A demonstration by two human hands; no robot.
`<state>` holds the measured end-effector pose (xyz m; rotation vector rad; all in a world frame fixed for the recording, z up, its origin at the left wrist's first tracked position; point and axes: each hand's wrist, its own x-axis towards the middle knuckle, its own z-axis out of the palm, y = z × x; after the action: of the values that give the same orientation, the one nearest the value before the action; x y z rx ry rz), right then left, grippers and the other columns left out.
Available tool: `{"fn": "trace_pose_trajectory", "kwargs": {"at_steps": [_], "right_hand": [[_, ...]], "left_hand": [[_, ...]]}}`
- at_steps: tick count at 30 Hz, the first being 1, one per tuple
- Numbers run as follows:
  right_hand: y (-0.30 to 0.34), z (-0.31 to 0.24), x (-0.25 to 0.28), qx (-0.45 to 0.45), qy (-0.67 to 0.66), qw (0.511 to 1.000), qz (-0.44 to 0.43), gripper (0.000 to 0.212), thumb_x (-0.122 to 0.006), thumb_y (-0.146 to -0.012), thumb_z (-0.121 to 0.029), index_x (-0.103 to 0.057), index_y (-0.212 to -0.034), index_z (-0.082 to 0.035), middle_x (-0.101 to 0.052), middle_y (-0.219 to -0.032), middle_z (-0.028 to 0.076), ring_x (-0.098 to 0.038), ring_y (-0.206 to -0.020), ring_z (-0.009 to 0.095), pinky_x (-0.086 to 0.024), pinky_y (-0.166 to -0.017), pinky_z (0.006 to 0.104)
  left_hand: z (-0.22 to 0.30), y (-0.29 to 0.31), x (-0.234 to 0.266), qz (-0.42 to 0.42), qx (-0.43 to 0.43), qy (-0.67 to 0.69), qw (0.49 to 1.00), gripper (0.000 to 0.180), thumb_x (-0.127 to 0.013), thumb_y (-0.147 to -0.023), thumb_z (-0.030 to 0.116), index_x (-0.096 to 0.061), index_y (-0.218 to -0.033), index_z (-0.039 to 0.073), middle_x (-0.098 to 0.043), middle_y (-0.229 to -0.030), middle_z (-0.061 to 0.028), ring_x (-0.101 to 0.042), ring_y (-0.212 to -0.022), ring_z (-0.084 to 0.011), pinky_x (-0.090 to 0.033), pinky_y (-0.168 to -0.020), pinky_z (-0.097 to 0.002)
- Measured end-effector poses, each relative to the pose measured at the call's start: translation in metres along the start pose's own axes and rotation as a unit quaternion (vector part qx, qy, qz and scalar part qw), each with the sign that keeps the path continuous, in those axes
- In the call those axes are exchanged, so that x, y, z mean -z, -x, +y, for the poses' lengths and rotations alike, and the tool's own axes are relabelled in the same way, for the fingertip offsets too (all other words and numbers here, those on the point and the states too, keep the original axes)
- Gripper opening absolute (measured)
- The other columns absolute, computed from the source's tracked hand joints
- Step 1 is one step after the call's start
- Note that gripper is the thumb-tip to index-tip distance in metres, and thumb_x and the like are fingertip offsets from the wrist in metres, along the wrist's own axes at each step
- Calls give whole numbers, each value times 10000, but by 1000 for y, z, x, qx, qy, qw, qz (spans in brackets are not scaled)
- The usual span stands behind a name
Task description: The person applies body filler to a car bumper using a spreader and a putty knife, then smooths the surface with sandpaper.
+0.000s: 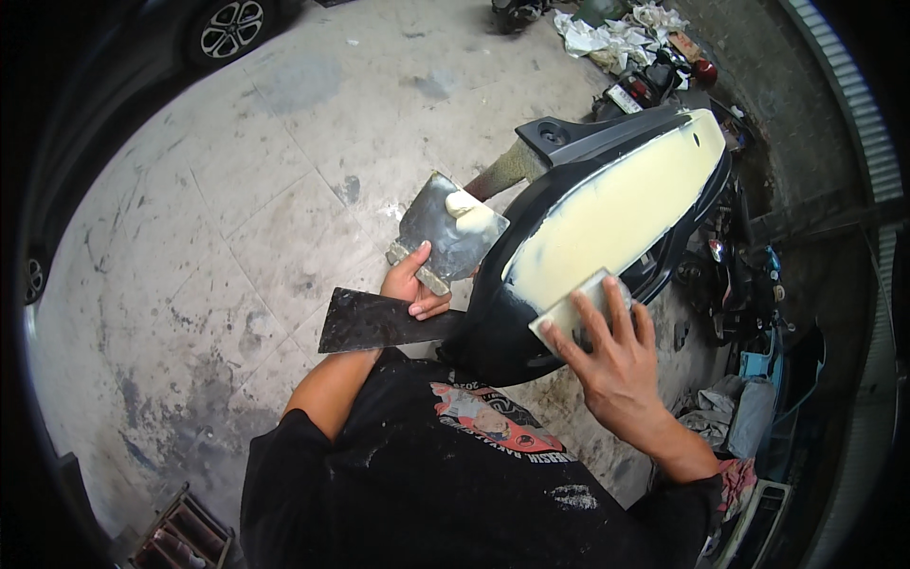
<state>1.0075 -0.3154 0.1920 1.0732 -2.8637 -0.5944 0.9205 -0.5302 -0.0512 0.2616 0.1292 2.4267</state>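
My left hand (414, 283) is closed around the handle end of a flat grey metal putty plate (434, 232). A dab of cream body filler (474, 213) sits on the plate's far right corner. In my right hand (618, 375) is a pale rectangular spreader (555, 327), its edge against the near end of a large black vehicle panel (502, 346). A broad layer of smooth cream filler (616, 204) covers the panel's upper face, with a small dark hole near the far end. A flat black piece (379, 321) lies across my left wrist.
A dark car's wheel (232, 30) shows at the far left. White crumpled sheets (621, 38) and motorcycle parts (645, 85) are piled at the far right. Parked motorcycles (730, 270) line the right side. A metal-framed rack (185, 536) stands at the lower left on the stained concrete floor (256, 190).
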Motion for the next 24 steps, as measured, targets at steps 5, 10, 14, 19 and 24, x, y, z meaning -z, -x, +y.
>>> {"fn": "trace_pose_trajectory", "kwargs": {"at_steps": [5, 10, 14, 19, 24], "right_hand": [[-52, 16, 3, -5, 15, 997, 74, 498, -624, -713, -64, -613, -1193, -197, -462, -1312, 170, -381, -1262, 446, -334, -959, 530], [-69, 24, -6, -2, 10, 996, 83, 483, -632, -726, -79, -611, -1194, -196, -462, -1311, 179, -394, -1253, 440, -336, -959, 524], [-62, 20, -11, 0, -3, 998, 70, 479, -624, -739, -88, -611, -1204, -203, -454, -1333, 188, -392, -1265, 451, -335, -956, 532], [-31, 17, -29, -9, -28, 998, 59, 501, -595, -766, -79, -600, -1246, -221, -442, -1377, 177, -363, -1307, 450, -330, -959, 541], [11, 12, -34, -25, -36, 999, 28, 496, -564, -785, -70, -612, -1245, -249, -461, -1377, 146, -360, -1329, 413, -320, -972, 530]], "left_hand": [[0, 0, -3, 5, -6, 8, 1000, 608, -294, -1008, 473, -420, -1298, -46, -616, -1132, -195, -379, -337, -81, -333, -338, -224], [-1, 0, -6, 5, -9, 12, 1000, 609, -291, -1009, 472, -397, -1314, -45, -603, -1143, -238, -382, -336, -79, -332, -339, -217], [-1, 3, -9, 8, -23, 11, 1000, 595, -283, -1012, 457, -365, -1345, -29, -588, -1168, -277, -391, -336, -76, -339, -342, -213], [-4, 3, -6, 20, -27, 6, 999, 543, -297, -1017, 432, -443, -1274, -23, -622, -1146, -213, -381, -332, -88, -328, -350, -226], [-4, 5, 0, 44, -14, 7, 999, 504, -304, -1016, 437, -500, -1212, 17, -666, -1051, -129, -374, -330, -97, -328, -362, -239]]}}
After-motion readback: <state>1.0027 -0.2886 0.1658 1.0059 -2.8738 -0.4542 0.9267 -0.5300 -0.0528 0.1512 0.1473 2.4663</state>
